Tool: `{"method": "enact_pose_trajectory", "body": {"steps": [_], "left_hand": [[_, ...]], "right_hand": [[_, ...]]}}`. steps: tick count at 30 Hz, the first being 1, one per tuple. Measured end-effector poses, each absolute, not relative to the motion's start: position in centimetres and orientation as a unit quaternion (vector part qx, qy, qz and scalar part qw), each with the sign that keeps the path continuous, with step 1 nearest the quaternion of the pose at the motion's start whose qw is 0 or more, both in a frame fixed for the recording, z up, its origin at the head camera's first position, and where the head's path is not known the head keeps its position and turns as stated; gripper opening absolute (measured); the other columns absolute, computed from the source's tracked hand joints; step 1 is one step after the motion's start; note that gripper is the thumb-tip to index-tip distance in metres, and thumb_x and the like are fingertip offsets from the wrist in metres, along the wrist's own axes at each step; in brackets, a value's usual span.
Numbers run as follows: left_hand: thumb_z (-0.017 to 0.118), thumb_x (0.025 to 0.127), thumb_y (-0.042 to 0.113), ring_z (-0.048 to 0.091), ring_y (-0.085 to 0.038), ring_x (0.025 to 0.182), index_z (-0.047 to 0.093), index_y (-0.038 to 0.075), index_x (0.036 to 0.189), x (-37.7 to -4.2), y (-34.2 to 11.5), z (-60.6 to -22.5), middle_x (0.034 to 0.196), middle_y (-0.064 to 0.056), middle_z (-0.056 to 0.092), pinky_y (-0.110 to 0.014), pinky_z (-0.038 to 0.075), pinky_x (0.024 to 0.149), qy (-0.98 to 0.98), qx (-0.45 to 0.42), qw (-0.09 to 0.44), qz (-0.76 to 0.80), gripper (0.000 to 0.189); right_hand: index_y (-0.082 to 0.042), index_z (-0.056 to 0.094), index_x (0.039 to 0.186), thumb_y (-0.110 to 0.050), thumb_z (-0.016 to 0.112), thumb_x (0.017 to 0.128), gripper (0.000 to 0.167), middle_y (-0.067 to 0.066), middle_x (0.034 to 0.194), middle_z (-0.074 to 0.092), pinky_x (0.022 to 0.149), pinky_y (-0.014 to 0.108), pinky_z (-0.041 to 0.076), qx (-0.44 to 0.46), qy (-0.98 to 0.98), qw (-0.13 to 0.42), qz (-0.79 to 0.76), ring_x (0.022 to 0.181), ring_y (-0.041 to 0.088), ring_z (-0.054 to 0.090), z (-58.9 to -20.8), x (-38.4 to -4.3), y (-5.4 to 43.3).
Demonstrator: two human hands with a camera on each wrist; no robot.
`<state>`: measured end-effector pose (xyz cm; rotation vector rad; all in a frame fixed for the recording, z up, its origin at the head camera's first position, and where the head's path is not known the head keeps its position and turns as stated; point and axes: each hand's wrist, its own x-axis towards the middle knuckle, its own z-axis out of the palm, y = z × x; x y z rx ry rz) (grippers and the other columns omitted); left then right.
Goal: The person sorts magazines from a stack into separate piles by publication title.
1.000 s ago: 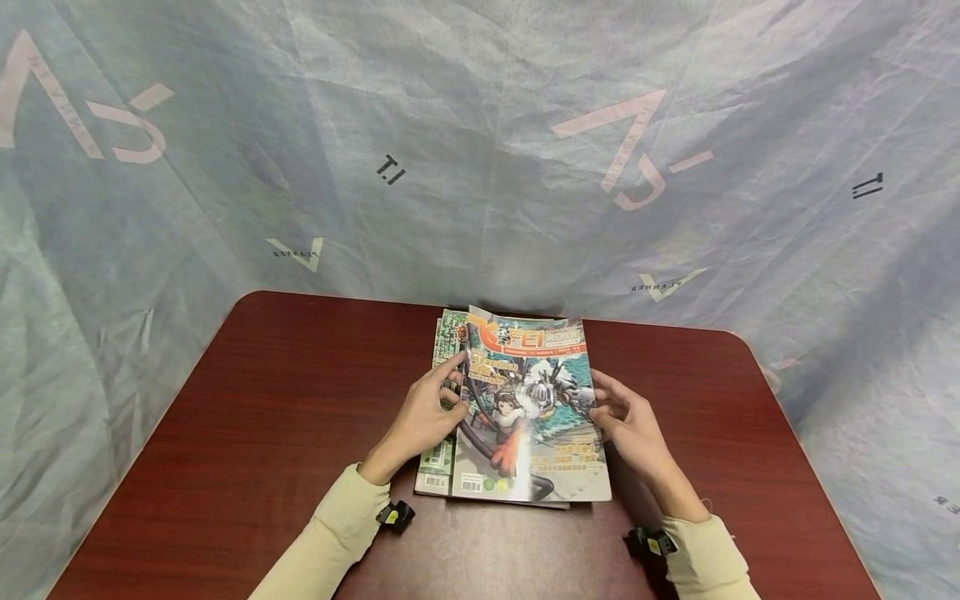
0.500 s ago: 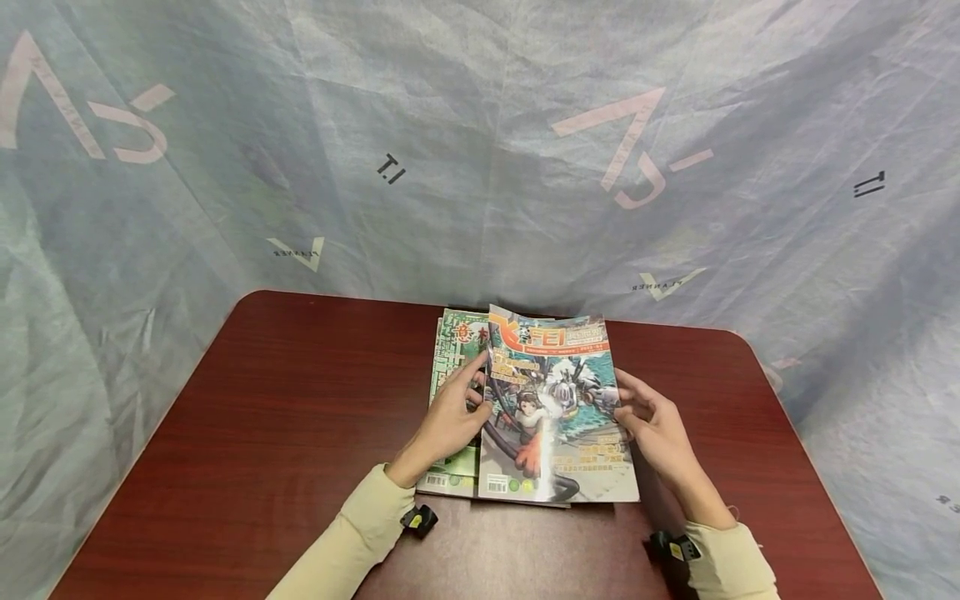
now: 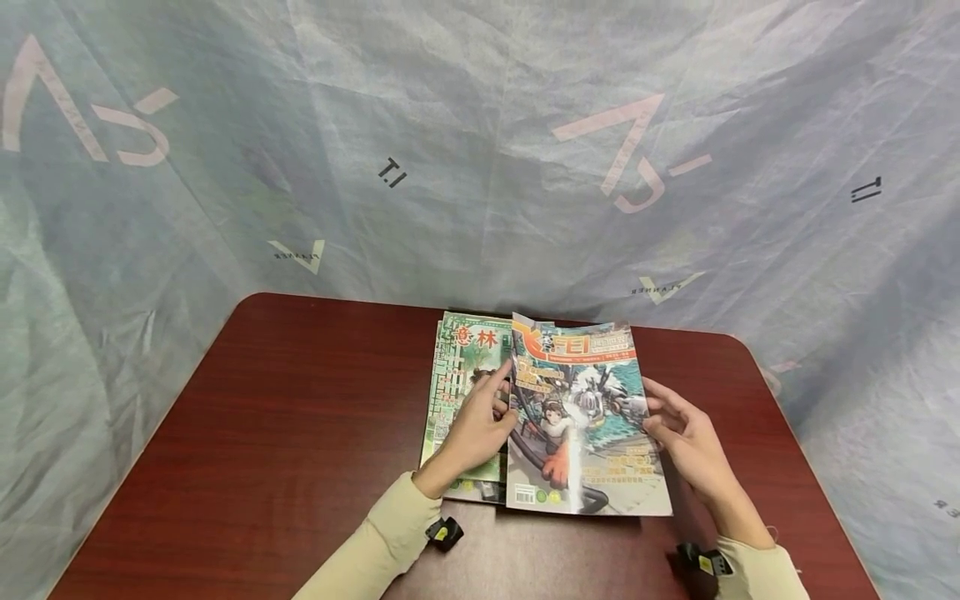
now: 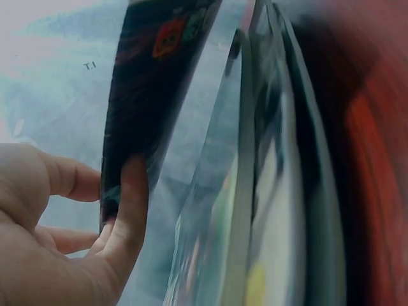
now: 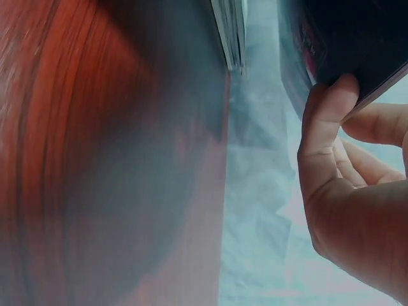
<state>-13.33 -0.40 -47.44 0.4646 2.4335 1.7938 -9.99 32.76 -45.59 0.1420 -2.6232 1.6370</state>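
Pale grey cloth (image 3: 480,150), creased and printed with pink, cream and black lettering, hung behind a dark red wood-grain table (image 3: 300,433) with rounded far corners. Over the table a person held a glossy magazine (image 3: 600,400) between both hands, cover up, its far edge wavy. Orange characters ran along the top of that cover, teal water filled the middle, and a bright streak of glare crossed the lower part.

At its left edge the left hand (image 3: 476,423) pinched the magazine between thumb and fingers; at the opposite edge the right hand (image 3: 692,442) did the same. Both wrist views showed the dark underside raised — a gap separated it from the stack of magazines (image 3: 472,367) lying on the table.

Topmost in that stack was a green cover with red characters, partly hidden by the left hand and the held magazine — its right side could not be seen. Cream sleeves (image 3: 375,533) covered the forearms, with a small black device (image 3: 446,534) at each cuff.
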Motion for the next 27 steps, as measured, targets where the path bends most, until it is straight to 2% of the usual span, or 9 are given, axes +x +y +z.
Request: {"method": "enact_pose_trajectory", "body": {"steps": [8, 12, 18, 27], "left_hand": [[0.068, 0.101, -0.004, 0.066, -0.019, 0.101, 0.033, 0.005, 0.174, -12.8, 1.7, -47.7, 0.141, -0.017, 0.06, -0.027, 0.058, 0.078, 0.787, 0.146, 0.051, 0.597, 0.082], [0.07, 0.099, -0.003, 0.067, -0.018, 0.1, 0.035, 0.004, 0.174, -12.6, 2.6, -47.9, 0.14, -0.018, 0.061, -0.027, 0.058, 0.079, 0.781, 0.144, 0.05, 0.606, 0.083], [0.073, 0.102, 0.004, 0.07, -0.021, 0.103, 0.034, 0.003, 0.173, -12.2, 3.8, -47.9, 0.142, -0.019, 0.062, -0.031, 0.06, 0.081, 0.769, 0.142, 0.057, 0.621, 0.081], [0.071, 0.107, 0.014, 0.07, -0.035, 0.123, 0.037, 0.002, 0.17, -11.5, 5.3, -47.8, 0.154, -0.02, 0.061, -0.05, 0.062, 0.098, 0.734, 0.105, 0.091, 0.664, 0.073]], "right_hand": [[0.0, 0.046, 0.167, -0.002, 0.063, 0.113, 0.057, -0.007, 0.12, 0.066, 0.064, 0.028, 0.055, 0.043, -0.852, 0.031, 0.521, 0.087, 0.008, 0.064, -45.7, -9.1, 34.8], [0.001, 0.047, 0.166, -0.001, 0.063, 0.112, 0.056, -0.01, 0.119, 0.067, 0.068, 0.025, 0.054, 0.044, -0.854, 0.04, 0.518, 0.09, 0.007, 0.066, -45.7, -8.7, 35.7], [0.0, 0.047, 0.166, 0.0, 0.063, 0.112, 0.057, -0.013, 0.119, 0.068, 0.065, 0.026, 0.052, 0.041, -0.849, 0.047, 0.525, 0.088, 0.006, 0.065, -45.8, -8.4, 37.2], [-0.001, 0.047, 0.167, 0.002, 0.063, 0.111, 0.058, -0.015, 0.118, 0.07, 0.06, 0.028, 0.047, 0.019, -0.846, 0.058, 0.529, 0.084, 0.007, 0.062, -46.1, -8.6, 38.9]]}}
